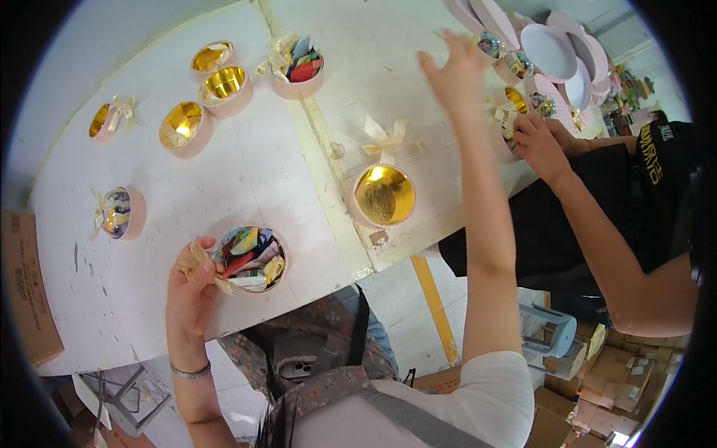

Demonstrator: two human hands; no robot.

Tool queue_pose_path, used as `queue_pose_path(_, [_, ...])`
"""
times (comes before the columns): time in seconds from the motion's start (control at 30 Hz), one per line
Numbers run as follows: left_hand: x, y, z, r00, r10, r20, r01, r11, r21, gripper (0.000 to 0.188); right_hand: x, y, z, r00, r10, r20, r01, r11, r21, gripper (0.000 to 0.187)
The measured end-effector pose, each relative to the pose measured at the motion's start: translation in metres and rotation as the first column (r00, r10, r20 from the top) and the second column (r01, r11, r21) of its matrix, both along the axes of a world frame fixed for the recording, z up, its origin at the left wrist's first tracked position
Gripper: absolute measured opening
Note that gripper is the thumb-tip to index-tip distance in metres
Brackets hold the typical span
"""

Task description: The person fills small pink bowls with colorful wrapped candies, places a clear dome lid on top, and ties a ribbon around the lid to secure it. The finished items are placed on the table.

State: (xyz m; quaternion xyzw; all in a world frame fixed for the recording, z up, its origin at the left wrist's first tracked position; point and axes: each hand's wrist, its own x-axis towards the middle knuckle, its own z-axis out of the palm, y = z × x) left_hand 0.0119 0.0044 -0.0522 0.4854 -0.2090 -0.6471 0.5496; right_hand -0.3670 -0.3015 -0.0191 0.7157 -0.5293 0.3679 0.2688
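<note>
My left hand (193, 280) is closed on the cream ribbon bow (200, 257) at the side of a round pink gift box (282, 278). That box stands near the table's front edge, filled with small colourful packets (250, 257). My right hand (454, 75) is stretched far over the table, its fingers apart and slightly blurred, with nothing seen in it. Beyond its fingertips lie pale pink box lids (489, 19) and a filled box (491, 46). A gold-lined round box (385, 196) with an upright cream bow (387, 138) stands between my arms.
Several gold-lined boxes (185, 128) and filled boxes (300, 86) are spread over the white table (239, 179). At the right, a co-worker's hands (541, 145) work at another box. Stacked lids (549, 52) lie beyond. A stool (549, 328) and cardboard cartons (616, 373) are on the floor.
</note>
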Motion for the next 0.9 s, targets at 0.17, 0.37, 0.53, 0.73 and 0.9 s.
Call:
queue_pose_path(0.17, [0.007, 0.004, -0.011, 0.996, 0.062, -0.07, -0.067, 0.994, -0.081, 0.042, -0.066, -0.064, -0.019, 0.914, -0.387, -0.121, 0.384, 0.728, 0.568, 0.07])
queue_pose_path(0.37, [0.011, 0.014, -0.015, 0.969, 0.129, -0.209, -0.154, 0.982, -0.11, 0.034, 0.046, 0.032, 0.016, 0.33, -0.093, 0.94, -0.898, 0.275, 0.342, 0.057])
queue_pose_path(0.53, [0.01, 0.016, -0.014, 0.986, 0.117, -0.116, -0.136, 0.974, -0.181, 0.038, 0.133, 0.133, 0.016, 0.33, -0.494, 0.804, -0.943, -0.215, 0.255, 0.044])
queue_pose_path(0.73, [0.006, 0.031, 0.005, 0.923, 0.002, 0.385, 0.087, 0.973, -0.214, 0.061, 0.145, 0.169, -0.023, 0.834, 0.471, 0.289, -0.513, 0.465, 0.722, 0.047])
queue_pose_path(0.9, [0.0, 0.032, -0.003, 0.806, 0.105, 0.582, 0.084, 0.954, -0.288, 0.062, 0.15, 0.195, -0.036, 0.634, 0.769, 0.08, -0.613, 0.436, 0.659, 0.061])
